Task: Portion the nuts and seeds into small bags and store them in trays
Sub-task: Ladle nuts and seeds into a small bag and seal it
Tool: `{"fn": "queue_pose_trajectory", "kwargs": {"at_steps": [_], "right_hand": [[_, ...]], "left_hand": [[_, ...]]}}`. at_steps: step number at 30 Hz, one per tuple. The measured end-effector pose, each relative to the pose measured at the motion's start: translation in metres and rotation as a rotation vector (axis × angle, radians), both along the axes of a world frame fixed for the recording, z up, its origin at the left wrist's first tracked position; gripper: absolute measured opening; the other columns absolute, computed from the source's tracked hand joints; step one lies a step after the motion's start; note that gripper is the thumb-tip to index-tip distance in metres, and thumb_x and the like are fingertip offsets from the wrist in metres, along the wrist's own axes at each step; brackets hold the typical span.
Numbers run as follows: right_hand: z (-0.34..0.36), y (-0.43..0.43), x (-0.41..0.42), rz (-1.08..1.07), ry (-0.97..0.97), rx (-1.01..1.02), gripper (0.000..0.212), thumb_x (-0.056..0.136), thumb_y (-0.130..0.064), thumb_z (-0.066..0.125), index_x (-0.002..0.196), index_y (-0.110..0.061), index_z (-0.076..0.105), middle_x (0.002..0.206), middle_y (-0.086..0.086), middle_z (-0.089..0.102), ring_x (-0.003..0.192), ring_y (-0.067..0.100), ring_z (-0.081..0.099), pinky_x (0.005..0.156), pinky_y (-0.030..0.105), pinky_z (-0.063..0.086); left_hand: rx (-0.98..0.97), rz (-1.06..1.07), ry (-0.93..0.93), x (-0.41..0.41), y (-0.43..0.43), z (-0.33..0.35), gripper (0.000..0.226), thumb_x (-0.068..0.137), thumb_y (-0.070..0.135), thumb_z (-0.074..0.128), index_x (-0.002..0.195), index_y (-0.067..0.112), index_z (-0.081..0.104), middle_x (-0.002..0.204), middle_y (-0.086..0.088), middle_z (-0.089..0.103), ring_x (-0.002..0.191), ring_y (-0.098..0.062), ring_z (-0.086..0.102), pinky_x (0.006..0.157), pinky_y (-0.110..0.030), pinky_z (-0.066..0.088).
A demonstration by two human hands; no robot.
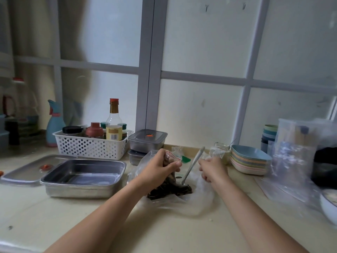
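Left grip [162, 167] is clenching round the neck of the small bag [170, 157], lower centre of the frame. It's squeezing the red-lined mouth shut, I'm judging so the dark seeds inside aren't spilling. The bag's bottom is hanging down onto the seed pile [169, 191], which is lying inside the big clear bag [197, 205] spread on the table [54, 216].

Right grip [213, 168] is curling just right of centre, beside the spoon [192, 165]. I can't tell whether it's grasping the big bag's edge or nothing. The spoon is standing bowl-down in the seeds with its handle leaning up and right, probably parked there while the bag is being closed.

The open steel tray [82, 190] is sitting left of centre, near the left grip, with its lid [23, 172] beside it. I'm reading that as waiting for the bag. I'm seeing no bag in it yet.
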State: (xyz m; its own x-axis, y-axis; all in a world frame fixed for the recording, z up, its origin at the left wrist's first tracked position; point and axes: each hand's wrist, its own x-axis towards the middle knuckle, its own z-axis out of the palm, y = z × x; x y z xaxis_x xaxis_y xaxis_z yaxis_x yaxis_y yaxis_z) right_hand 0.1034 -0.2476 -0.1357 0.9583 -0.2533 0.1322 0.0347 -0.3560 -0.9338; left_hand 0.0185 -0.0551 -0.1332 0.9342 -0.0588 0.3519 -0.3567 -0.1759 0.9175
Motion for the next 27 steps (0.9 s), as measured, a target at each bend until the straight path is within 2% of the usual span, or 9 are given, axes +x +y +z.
{"fn": "queue_pose_trajectory", "kwargs": {"at_steps": [4, 8, 11, 13, 19, 21, 23, 25, 27], "right_hand": [[0.012, 0.002, -0.019, -0.111, -0.195, -0.205, 0.009, 0.097, -0.023, 0.059, 0.094, -0.015, 0.059, 0.088, 0.002, 0.066, 0.083, 0.025, 0.063, 0.066, 0.031, 0.044], [0.022, 0.014, -0.043, 0.236, -0.462, -0.202, 0.009, 0.096, -0.019, 0.066, 0.088, -0.024, 0.066, 0.084, -0.007, 0.067, 0.078, 0.013, 0.063, 0.066, 0.020, 0.050], [0.020, 0.023, -0.050, 0.514, -0.461, -0.273, 0.010, 0.095, -0.029, 0.065, 0.091, -0.035, 0.072, 0.091, -0.010, 0.067, 0.074, 0.014, 0.062, 0.071, 0.031, 0.054], [0.017, 0.027, -0.051, 0.583, -0.429, -0.314, 0.009, 0.092, -0.040, 0.063, 0.097, -0.038, 0.071, 0.102, -0.011, 0.064, 0.078, 0.014, 0.062, 0.074, 0.034, 0.057], [0.018, 0.024, -0.048, 0.626, -0.376, -0.282, 0.008, 0.094, -0.026, 0.071, 0.088, -0.031, 0.068, 0.099, -0.004, 0.066, 0.073, 0.012, 0.065, 0.066, 0.026, 0.055], [0.018, 0.022, -0.048, 0.632, -0.358, -0.270, 0.011, 0.095, -0.019, 0.071, 0.087, -0.028, 0.068, 0.090, -0.005, 0.070, 0.071, 0.013, 0.067, 0.067, 0.032, 0.059], [0.018, 0.021, -0.047, 0.592, -0.409, -0.292, 0.012, 0.095, -0.020, 0.070, 0.087, -0.028, 0.068, 0.091, -0.011, 0.068, 0.074, 0.013, 0.068, 0.073, 0.038, 0.061], [0.020, 0.020, -0.047, 0.559, -0.489, -0.323, 0.011, 0.095, -0.021, 0.070, 0.088, -0.029, 0.068, 0.094, -0.013, 0.065, 0.075, 0.013, 0.065, 0.075, 0.037, 0.057], [0.022, 0.020, -0.050, 0.569, -0.509, -0.311, 0.010, 0.096, -0.020, 0.069, 0.089, -0.027, 0.067, 0.079, -0.011, 0.064, 0.067, 0.014, 0.060, 0.067, 0.035, 0.051]], "left_hand": [[0.108, 0.082, -0.070, 0.002, 0.002, 0.001, 0.020, 0.098, 0.023, 0.068, 0.106, 0.006, 0.060, 0.093, -0.006, 0.077, 0.084, -0.019, 0.074, 0.068, -0.025, 0.058], [0.182, 0.140, -0.101, 0.002, 0.003, 0.000, 0.017, 0.096, 0.025, 0.071, 0.099, 0.010, 0.065, 0.085, 0.000, 0.077, 0.074, -0.018, 0.075, 0.067, -0.027, 0.057], [0.186, 0.140, -0.081, 0.004, 0.004, -0.004, 0.019, 0.095, 0.029, 0.072, 0.101, 0.013, 0.062, 0.088, -0.004, 0.076, 0.078, -0.019, 0.075, 0.072, -0.037, 0.058], [0.161, 0.158, -0.080, 0.004, 0.004, -0.004, 0.023, 0.094, 0.029, 0.073, 0.103, 0.013, 0.060, 0.090, -0.009, 0.074, 0.079, -0.022, 0.074, 0.068, -0.034, 0.057], [0.090, 0.146, -0.062, 0.007, 0.007, -0.007, 0.043, 0.086, 0.025, 0.083, 0.109, 0.012, 0.049, 0.088, -0.007, 0.071, 0.066, -0.012, 0.063, 0.058, -0.031, 0.051], [0.069, 0.097, -0.036, 0.007, 0.008, -0.006, 0.051, 0.083, 0.022, 0.086, 0.114, 0.013, 0.045, 0.092, -0.012, 0.073, 0.069, -0.016, 0.064, 0.062, -0.037, 0.054], [0.049, 0.036, -0.006, 0.005, 0.007, -0.004, 0.057, 0.082, 0.023, 0.086, 0.118, 0.016, 0.042, 0.089, -0.010, 0.070, 0.069, -0.016, 0.061, 0.062, -0.035, 0.053], [0.046, 0.001, 0.017, 0.003, 0.006, -0.001, 0.052, 0.087, 0.023, 0.081, 0.121, 0.017, 0.042, 0.087, -0.006, 0.065, 0.068, -0.012, 0.057, 0.061, -0.026, 0.049], [0.043, -0.010, 0.033, 0.003, 0.006, 0.000, 0.044, 0.092, 0.019, 0.073, 0.122, 0.014, 0.043, 0.085, -0.003, 0.059, 0.070, -0.009, 0.055, 0.063, -0.023, 0.047]]}}
